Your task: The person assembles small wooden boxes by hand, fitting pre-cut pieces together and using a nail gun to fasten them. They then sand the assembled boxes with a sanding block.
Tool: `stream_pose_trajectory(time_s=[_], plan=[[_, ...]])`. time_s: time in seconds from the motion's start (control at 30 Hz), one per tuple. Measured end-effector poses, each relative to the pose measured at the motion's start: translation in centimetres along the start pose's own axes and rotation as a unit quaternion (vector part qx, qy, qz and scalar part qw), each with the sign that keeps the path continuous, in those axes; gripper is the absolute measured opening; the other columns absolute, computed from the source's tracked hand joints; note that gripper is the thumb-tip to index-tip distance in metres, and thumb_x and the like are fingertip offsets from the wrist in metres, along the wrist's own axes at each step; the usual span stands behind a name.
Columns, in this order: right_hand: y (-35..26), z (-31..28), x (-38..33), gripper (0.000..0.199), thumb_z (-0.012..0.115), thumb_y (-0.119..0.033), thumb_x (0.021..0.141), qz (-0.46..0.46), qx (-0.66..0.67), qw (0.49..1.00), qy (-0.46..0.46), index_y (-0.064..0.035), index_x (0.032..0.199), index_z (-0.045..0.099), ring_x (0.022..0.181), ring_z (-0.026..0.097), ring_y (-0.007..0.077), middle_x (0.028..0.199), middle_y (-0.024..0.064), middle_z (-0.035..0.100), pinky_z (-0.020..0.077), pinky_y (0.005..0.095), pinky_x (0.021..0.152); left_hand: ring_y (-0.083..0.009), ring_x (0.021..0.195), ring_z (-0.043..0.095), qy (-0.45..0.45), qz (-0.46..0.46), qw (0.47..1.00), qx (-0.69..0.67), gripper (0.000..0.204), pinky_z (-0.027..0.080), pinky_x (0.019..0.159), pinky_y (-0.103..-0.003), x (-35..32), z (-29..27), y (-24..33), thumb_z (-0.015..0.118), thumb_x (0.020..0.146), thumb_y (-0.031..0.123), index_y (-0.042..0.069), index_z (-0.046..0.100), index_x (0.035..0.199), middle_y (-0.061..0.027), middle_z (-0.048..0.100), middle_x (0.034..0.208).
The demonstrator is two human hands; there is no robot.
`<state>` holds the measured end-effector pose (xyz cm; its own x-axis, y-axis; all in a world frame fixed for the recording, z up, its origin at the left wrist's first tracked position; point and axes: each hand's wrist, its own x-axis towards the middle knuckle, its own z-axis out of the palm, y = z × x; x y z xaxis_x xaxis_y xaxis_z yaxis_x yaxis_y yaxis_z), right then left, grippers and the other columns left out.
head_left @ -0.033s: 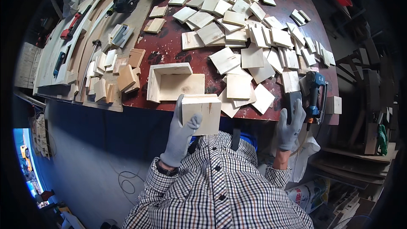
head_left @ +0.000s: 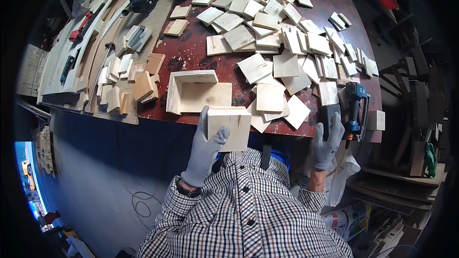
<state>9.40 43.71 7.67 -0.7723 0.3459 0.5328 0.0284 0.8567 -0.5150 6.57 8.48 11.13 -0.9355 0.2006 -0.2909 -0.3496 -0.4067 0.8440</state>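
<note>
My left hand [head_left: 204, 152], in a grey glove, grips a small pale wooden box [head_left: 229, 128] by its left side and holds it at the front edge of the red table [head_left: 191, 55]. My right hand [head_left: 326, 144], also gloved, closes on the black handle of a blue nail gun [head_left: 356, 107] that lies at the table's front right corner. Just behind the held box, a larger open-topped wooden box [head_left: 193, 91] lies on the table.
Several square plywood pieces [head_left: 272, 62] cover the middle and right of the table. Planks on the left carry wood blocks [head_left: 136, 83], a power saw [head_left: 143, 0] and hand tools [head_left: 79, 26]. Cluttered shelves stand at the right.
</note>
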Motion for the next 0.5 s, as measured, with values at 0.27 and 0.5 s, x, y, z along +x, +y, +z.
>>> stream_pose_trajectory(time_s=[0.27,0.5], plan=[[-5.4,1.1,0.5,0.06,0.073,-0.013,0.099,-0.042,0.067,0.995,-0.055,0.0023,0.153,0.051,0.132,0.058,0.0373,0.144,0.0228,0.059,0.0484,0.0451,0.111,-0.0215,0.143,0.048,0.022,0.004,0.994,0.111,0.097,0.045,0.117,-0.033,0.3,1.5,-0.4,0.075,0.102,0.02,-0.006,0.008,0.168,-0.0192,0.04,0.162],[-11.5,2.3,-0.8,0.096,0.063,-0.046,0.105,0.142,0.51,0.777,-0.341,0.0003,0.171,0.011,0.152,0.042,0.0306,0.163,0.024,0.038,0.0379,0.0414,0.122,-0.0226,0.145,0.046,0.01,0.029,0.993,0.113,0.099,0.041,0.119,-0.035,-0.1,2.1,-0.4,0.075,0.103,0.026,-0.006,0.008,0.168,-0.0208,0.039,0.163]])
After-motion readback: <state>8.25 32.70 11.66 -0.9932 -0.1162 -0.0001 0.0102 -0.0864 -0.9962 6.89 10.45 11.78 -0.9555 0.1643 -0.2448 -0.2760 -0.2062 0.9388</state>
